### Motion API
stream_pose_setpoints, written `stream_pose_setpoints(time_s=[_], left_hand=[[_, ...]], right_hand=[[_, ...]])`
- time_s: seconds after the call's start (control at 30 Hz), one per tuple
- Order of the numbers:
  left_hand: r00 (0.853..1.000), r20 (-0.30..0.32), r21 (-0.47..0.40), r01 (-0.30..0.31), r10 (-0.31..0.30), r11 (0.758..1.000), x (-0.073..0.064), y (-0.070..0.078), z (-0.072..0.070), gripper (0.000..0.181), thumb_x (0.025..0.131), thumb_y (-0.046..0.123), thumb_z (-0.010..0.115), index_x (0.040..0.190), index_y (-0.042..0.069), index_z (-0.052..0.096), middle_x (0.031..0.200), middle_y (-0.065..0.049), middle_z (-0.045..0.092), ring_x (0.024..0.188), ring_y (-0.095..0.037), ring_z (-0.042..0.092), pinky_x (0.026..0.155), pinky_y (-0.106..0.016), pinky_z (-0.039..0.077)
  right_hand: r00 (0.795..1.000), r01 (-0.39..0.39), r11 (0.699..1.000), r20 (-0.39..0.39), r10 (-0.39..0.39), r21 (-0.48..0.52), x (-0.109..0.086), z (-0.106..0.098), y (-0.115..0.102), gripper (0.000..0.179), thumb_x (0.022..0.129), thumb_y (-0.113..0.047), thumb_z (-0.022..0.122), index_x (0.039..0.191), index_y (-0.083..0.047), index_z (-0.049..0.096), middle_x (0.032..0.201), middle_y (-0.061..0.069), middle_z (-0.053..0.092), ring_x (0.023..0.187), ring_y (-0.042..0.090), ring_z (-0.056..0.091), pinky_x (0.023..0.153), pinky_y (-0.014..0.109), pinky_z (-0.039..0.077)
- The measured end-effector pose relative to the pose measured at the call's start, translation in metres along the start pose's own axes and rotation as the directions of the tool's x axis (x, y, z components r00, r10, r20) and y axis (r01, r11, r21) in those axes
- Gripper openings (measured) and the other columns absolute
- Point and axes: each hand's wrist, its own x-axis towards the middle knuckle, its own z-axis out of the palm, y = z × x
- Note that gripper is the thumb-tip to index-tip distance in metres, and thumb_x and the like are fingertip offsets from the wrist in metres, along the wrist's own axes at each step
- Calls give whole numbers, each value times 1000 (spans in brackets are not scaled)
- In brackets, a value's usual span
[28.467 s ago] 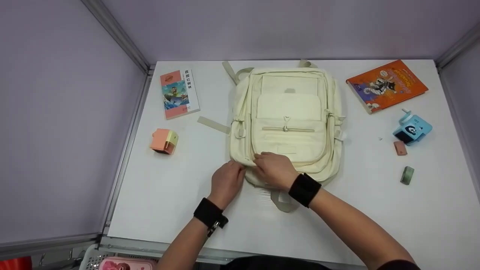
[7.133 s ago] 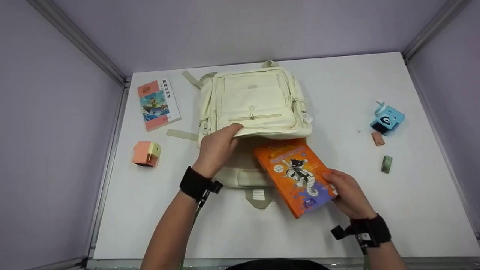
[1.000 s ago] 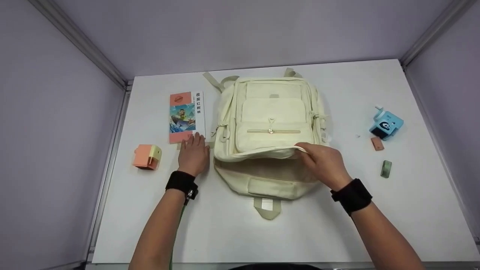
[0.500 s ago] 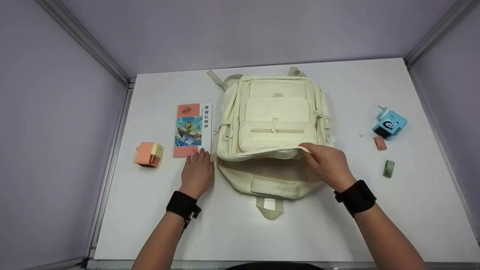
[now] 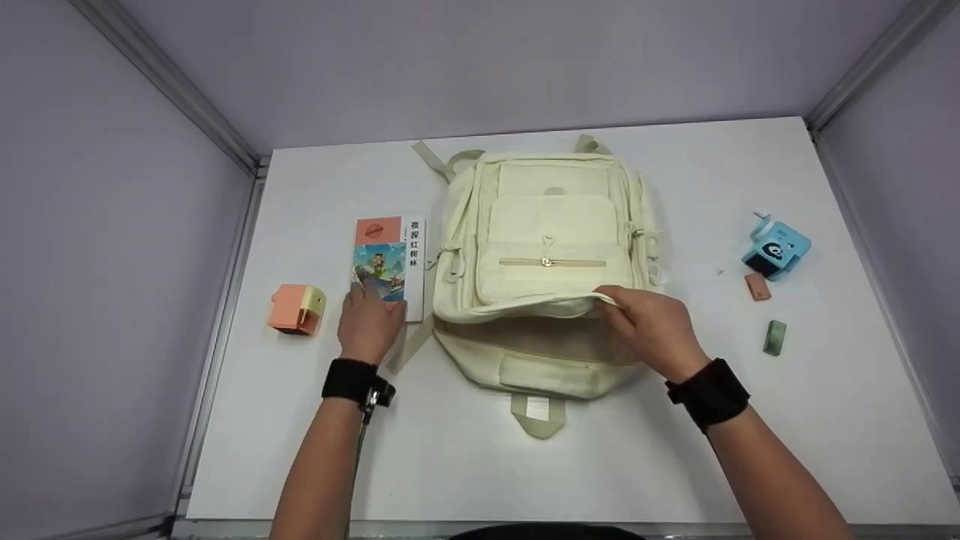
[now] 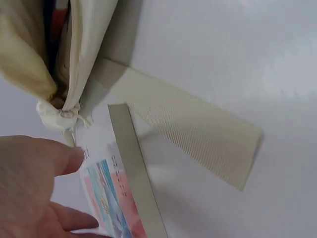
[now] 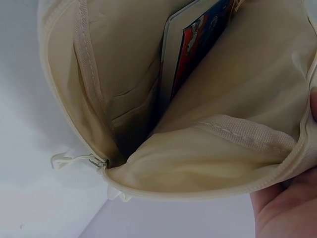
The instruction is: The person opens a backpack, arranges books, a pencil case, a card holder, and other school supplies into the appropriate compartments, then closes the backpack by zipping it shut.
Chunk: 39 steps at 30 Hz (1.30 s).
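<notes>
A paperback book [image 5: 414, 289] with a pink, blue and white cover lies flat just left of the cream backpack [image 5: 553, 225]. Over its lower left part is my left hand [image 5: 367, 322], fingers extended across the cover. In the left wrist view, the thumb [image 6: 67, 158] and fingers are spread apart near the book [image 6: 111, 198]. My right hand [image 5: 656, 330] grips the upper edge of the backpack's unzipped main opening and holds it raised. Inside, the right wrist view shows a book [image 7: 185, 54] with an orange and dark blue cover standing in the compartment, partly hidden.
An orange pencil sharpener [image 5: 296, 309] stands at the left. On the right are a blue crank sharpener [image 5: 778, 247], a reddish-brown eraser [image 5: 757, 286] and a green eraser [image 5: 775, 337]. A loose beige strap [image 5: 411, 345] lies between left hand and backpack.
The orange book has gone from the right hand into the backpack. The paperback has slid nearer, beside the bag. Just now the left hand shifted left and farther over it; the right hand keeps its grip.
</notes>
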Motion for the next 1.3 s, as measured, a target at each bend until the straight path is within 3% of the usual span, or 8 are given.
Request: stream_pose_setpoints(time_s=[0.17,0.37,0.67,0.8,1.0,1.07,1.13,1.3], left_hand=[[977,84,-48,200,-196,979,9,-4,-2,108,95,54,64,155,-17,10,154,-43,24,143,-52,29,108,-59,39],[971,65,-57,232,-228,971,15,-1,-7,117,88,54,75,156,-15,11,148,-41,35,137,-53,36,103,-60,44],[956,145,-208,282,-256,936,18,-10,-23,106,91,35,74,158,-13,6,155,-42,16,145,-54,18,116,-56,30],[945,212,-400,317,-250,860,17,-16,-31,80,97,22,64,157,-10,22,157,-36,26,144,-46,29,115,-52,33],[945,237,-689,326,-224,648,11,-15,-35,69,100,11,55,160,1,23,154,-24,38,135,-34,45,107,-46,45],[951,226,-736,308,-209,603,7,-15,-37,69,101,10,54,161,4,21,151,-23,40,131,-32,49,102,-44,49],[960,205,-758,280,-192,589,2,-16,-39,67,102,10,53,161,6,20,148,-22,45,126,-30,54,97,-42,53],[971,172,-759,237,-165,607,-23,-25,-48,65,104,12,52,161,9,21,147,-18,48,124,-27,56,91,-38,56]], right_hand=[[1000,5,1000,7,-5,6,0,0,0,26,98,-14,70,124,-14,73,107,5,77,90,24,73,70,45,56],[1000,7,1000,-5,-7,-5,0,0,0,26,97,-14,71,123,-15,73,107,5,77,93,26,73,71,45,56],[1000,18,1000,-6,-18,-10,4,0,-3,26,97,-14,71,123,-14,74,109,6,76,96,27,73,73,47,56],[1000,1,1000,-22,-1,1,6,-3,-3,26,96,-11,71,122,-15,74,108,5,77,95,27,73,72,47,56],[997,8,1000,-76,-7,6,12,-8,-5,27,96,-12,73,122,-13,74,94,7,76,81,27,72,64,46,54],[996,14,1000,-91,-13,8,14,-9,-7,26,96,-12,72,123,-13,74,90,7,76,78,26,71,62,45,53],[994,18,1000,-107,-16,13,17,-10,-8,26,97,-11,71,123,-13,74,94,7,76,80,26,72,63,45,53],[989,6,1000,-145,-2,23,21,-13,-10,25,98,-12,70,123,-13,74,112,8,76,93,30,73,68,48,55]])
